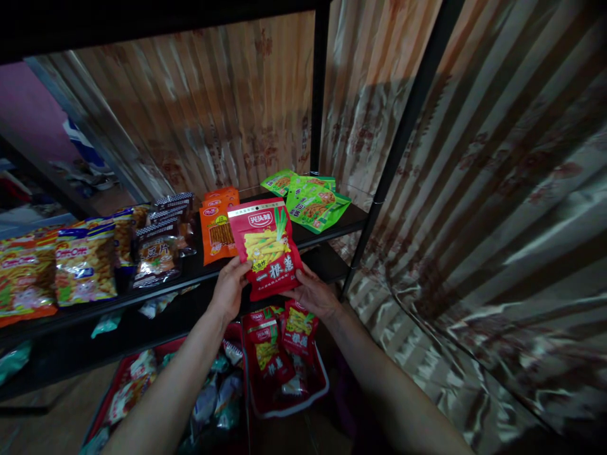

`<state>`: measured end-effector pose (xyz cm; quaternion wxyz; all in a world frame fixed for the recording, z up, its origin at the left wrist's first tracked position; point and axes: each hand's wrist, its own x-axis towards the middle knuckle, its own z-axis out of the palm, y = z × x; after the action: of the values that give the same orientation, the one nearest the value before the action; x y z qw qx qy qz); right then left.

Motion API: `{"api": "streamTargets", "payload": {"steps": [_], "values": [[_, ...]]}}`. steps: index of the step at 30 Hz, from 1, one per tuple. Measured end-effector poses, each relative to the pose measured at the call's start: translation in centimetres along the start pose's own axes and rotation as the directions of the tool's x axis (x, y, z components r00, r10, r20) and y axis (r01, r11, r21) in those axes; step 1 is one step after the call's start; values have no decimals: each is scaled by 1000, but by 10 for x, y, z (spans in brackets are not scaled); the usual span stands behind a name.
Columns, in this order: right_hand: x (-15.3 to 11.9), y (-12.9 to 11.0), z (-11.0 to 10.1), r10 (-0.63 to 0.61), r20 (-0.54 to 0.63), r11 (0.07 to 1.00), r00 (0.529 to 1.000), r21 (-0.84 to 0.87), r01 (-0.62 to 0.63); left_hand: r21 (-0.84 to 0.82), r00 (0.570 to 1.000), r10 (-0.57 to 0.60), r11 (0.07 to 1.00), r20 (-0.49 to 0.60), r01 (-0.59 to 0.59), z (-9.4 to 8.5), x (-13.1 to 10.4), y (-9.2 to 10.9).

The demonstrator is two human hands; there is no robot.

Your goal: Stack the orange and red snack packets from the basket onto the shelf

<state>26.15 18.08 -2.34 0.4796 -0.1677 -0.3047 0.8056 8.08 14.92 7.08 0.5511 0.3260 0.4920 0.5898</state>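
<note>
Between my two hands is a red snack bag (268, 249) with a white top strip, yellow sticks and a green onion printed on it. It is held up, face toward me, in front of the shelf. My left hand (231, 284) pinches its lower left edge, and my right hand (313, 292) grips its lower right corner; the fingers behind the bag are partly hidden. Just below, more red bags (269, 347) of the same print lie in a basket (287, 414) with a pale rim.
Along the black shelf (192, 273) stand orange bags (215, 237), brown bags (159, 249), yellow-blue bags (85, 262) and green bags (313, 201). A red crate (97, 404) of mixed packets sits on the floor at left. A black post (393, 151) rises at right before the shiny curtain (497, 189).
</note>
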Motion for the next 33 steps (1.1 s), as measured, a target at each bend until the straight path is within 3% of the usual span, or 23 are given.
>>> {"api": "streamTargets", "payload": {"steps": [7,17,24,33], "values": [[0,0,3,-18,-17,999,1000,-42,17,-79,997,-30,996,71,36,3,-15,-13],[-8,-3,7,-30,78,994,997,-107,38,-105,999,13,994,32,-9,2,-12,-21],[-8,-2,12,-86,39,992,996,-94,90,-48,989,-66,996,132,73,-3,-23,-19],[-14,-7,18,-120,41,989,992,-81,123,-86,998,-14,996,53,18,-1,-30,-31]]}}
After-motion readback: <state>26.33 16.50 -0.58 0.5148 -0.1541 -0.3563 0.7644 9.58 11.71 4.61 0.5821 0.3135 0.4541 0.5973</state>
